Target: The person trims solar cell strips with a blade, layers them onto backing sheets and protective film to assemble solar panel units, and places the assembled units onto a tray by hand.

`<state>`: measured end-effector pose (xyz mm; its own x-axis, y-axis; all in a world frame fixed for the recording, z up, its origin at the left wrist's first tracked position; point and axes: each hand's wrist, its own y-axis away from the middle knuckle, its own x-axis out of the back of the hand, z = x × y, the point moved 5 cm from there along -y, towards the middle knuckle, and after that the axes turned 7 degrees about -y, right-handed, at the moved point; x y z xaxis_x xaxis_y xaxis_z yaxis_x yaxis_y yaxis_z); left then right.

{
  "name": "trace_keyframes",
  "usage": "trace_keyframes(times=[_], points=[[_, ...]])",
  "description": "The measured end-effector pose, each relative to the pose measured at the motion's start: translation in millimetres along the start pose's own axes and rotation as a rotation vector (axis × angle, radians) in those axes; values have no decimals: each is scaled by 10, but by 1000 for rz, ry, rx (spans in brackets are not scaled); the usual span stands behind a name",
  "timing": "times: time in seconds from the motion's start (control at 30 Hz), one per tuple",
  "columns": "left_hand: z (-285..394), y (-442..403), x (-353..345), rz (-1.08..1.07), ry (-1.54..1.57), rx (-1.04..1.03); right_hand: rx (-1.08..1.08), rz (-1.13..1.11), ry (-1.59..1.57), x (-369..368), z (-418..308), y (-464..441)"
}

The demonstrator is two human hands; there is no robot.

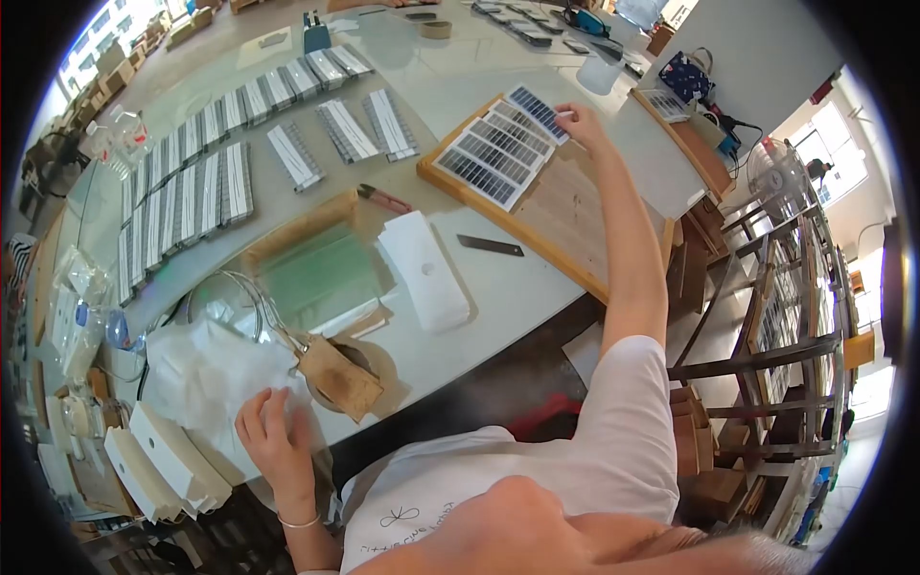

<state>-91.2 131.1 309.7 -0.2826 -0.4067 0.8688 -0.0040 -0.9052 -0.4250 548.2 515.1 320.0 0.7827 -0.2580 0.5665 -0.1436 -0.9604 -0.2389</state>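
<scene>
My right hand (pixel 579 125) reaches over a wooden tray (pixel 575 216) and pinches the corner of a dark solar panel strip (pixel 533 109). That strip lies at the tray's far edge, beside several more panel strips (pixel 494 153) laid in a row. The near part of the tray shows bare wood. Low on the left, my left hand (pixel 273 431) is held with its fingers apart and nothing in them, beside a crumpled white plastic sheet (pixel 216 369). Near that hand is a brown block (pixel 340 377) with wires.
Rows of wrapped strips (pixel 216 192) cover the table's far left. White sheets (pixel 426 271), a dark flat blade (pixel 490 245), red-handled pliers (pixel 385 198) and a green mat (pixel 321 268) lie mid-table. White boxes (pixel 172 455) are lower left; a metal rack (pixel 767 359) stands right.
</scene>
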Motion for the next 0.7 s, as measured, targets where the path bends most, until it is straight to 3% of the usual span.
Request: trace_keyframes(times=[0.23, 0.27, 0.37, 0.43, 0.47, 0.53, 0.63, 0.67, 0.7], points=[[19, -21, 10, -9, 15, 60, 46, 18, 250, -320, 88, -64], [72, -56, 21, 20, -24, -24, 68, 5, 248, -332, 161, -94], [96, -109, 40, 41, -19, -105, 502, 308, 647, -197, 51, 26], [39, -122, 69, 30, 39, -112, 545, 430, 195, -146, -271, -83], [23, -103, 88, 43, 38, -115, 674, 489, 354, -314, -1053, 249], [-9, -121, 81, 63, 9, -94, 627, 323, 215, -813, -2306, 994], [15, -112, 27, 62, 12, -147, 650, -400, -99, -1838, -3196, 1982], [6, -120, 6, 76, 12, -155, 858, -581, 49, -2129, -3451, 2238], [-8, -112, 18, 88, 16, -168, 920, -643, 56, -2394, -3514, 2389]])
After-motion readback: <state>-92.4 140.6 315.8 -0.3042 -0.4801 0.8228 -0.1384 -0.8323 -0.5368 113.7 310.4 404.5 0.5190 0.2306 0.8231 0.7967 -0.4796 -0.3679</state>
